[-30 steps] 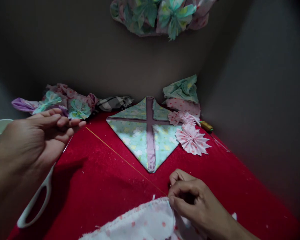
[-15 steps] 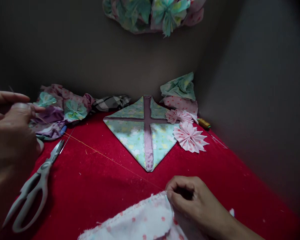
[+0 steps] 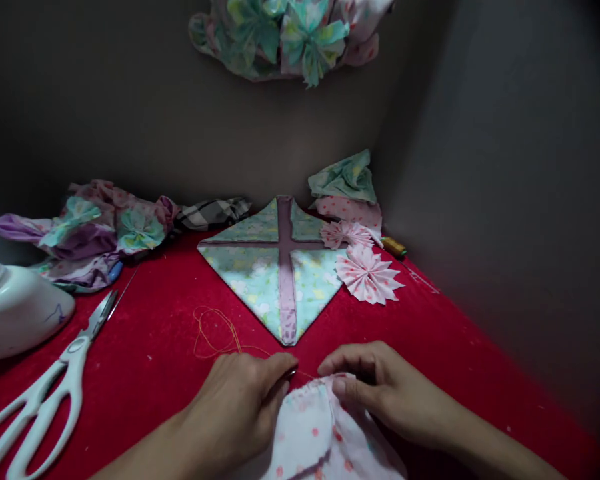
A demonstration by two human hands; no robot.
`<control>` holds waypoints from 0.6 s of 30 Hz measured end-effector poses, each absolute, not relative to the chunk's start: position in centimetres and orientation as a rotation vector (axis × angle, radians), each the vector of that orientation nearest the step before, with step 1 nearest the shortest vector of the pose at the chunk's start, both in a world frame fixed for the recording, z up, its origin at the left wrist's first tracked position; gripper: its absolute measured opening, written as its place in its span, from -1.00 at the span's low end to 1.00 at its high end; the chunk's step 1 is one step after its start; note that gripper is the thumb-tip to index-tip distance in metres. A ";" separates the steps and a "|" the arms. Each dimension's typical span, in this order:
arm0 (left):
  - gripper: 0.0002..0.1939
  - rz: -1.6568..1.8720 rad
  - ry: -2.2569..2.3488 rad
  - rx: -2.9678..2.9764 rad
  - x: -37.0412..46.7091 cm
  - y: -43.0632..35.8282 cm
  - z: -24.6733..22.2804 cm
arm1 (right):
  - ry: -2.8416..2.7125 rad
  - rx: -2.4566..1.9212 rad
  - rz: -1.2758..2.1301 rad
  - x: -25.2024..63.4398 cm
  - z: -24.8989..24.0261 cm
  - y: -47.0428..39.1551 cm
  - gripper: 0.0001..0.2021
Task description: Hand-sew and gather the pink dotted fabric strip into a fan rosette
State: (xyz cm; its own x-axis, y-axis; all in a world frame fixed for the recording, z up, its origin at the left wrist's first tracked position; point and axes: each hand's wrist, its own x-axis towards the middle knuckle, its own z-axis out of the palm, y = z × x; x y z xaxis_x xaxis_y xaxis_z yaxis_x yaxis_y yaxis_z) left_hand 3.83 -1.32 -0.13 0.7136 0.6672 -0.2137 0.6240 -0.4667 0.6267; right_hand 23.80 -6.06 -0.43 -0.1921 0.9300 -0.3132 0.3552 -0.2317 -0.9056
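A white cloth with red dots (image 3: 305, 430) lies at the front, its upper edge puckered along a row of stitches. My right hand (image 3: 380, 383) pinches that edge near its right corner between thumb and fingers. At the cloth's left side, my left hand (image 3: 245, 390) is closed in a pinch on a sewing needle (image 3: 293, 373), of which only a small glint shows. Orange thread (image 3: 225, 343) runs loosely by the fingertips and loops on the red cloth behind my left hand.
White-handled scissors (image 3: 63, 383) and a white bowl-like object (image 3: 23, 310) are at left. A green diamond-shaped fabric piece (image 3: 260, 280) with purple strips lies ahead, a pleated pink rosette (image 3: 367, 273) overlapping its right corner. Fabric scraps (image 3: 100, 227) line the wall; a thread spool (image 3: 394, 247) sits right.
My left hand has come from the far left, where it held the thread taut, down to the cloth's edge. The thread has gone slack into loops. The cloth's edge looks more bunched.
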 end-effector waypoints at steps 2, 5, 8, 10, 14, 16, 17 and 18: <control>-0.77 0.066 1.047 2.292 3.7 -1.3 -0.5 | -1.488 -1.570 1.429 23.9 -0.6 -6.1 -0.84; -0.72 0.132 1.110 2.159 3.2 -0.5 -0.1 | -1.482 -1.613 1.316 23.8 -1.1 -5.8 -0.86; -0.70 0.234 1.168 1.942 2.4 0.5 1.5 | -1.502 -1.587 1.126 23.6 -1.8 -4.7 -0.87; -0.71 0.279 1.230 1.865 1.8 0.8 2.8 | -1.508 -1.560 1.032 23.6 -2.0 -3.9 -0.86; -0.70 0.233 1.185 1.606 1.4 -0.5 4.2 | -1.423 -1.592 0.805 23.7 -1.0 -4.3 -0.86; -0.71 0.204 1.080 1.481 1.7 -1.8 3.6 | -1.285 -1.575 0.986 23.3 0.2 -5.6 -0.83; -0.71 0.196 1.030 1.458 2.0 -2.4 3.1 | -1.184 -1.504 1.282 23.0 0.7 -6.3 -0.78; -0.72 0.193 0.995 1.464 2.3 -3.0 2.5 | -1.074 -1.390 1.649 22.6 1.2 -7.0 -0.69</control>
State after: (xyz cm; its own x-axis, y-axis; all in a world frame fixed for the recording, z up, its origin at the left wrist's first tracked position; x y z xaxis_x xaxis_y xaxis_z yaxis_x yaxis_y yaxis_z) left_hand 2.26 -3.04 2.48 0.6086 0.6610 -0.4390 0.4491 0.1692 0.8773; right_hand 22.58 -7.00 1.23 -0.1628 0.9060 -0.3907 -0.0092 -0.3973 -0.9176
